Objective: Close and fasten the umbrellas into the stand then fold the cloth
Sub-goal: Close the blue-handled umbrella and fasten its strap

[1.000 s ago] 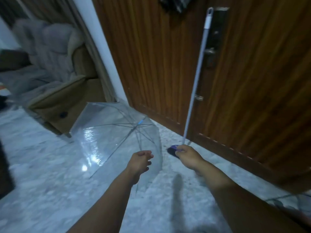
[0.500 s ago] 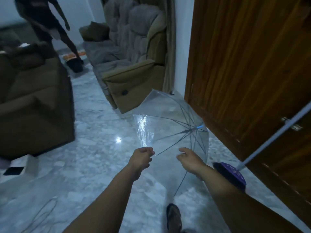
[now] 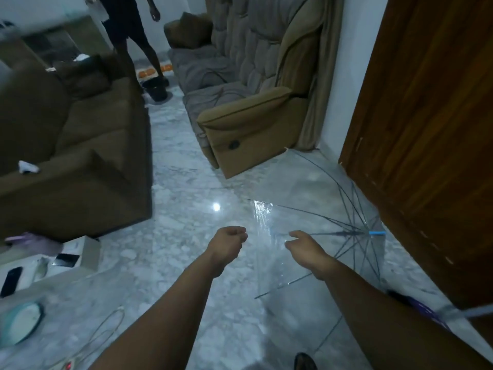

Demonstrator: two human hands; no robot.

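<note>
Umbrella [image 3: 320, 225], clear and open, lies on the floor at centre-right with its shaft running left-right, blue tip toward the door; I judge my right hand [image 3: 306, 249], fingers loosely spread and empty, nearer its shaft than my curled, empty left hand [image 3: 226, 244].

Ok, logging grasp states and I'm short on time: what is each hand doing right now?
Left hand: fingers curled, holding nothing.
Right hand: open, reaching toward the clear umbrella, nothing held.
</note>
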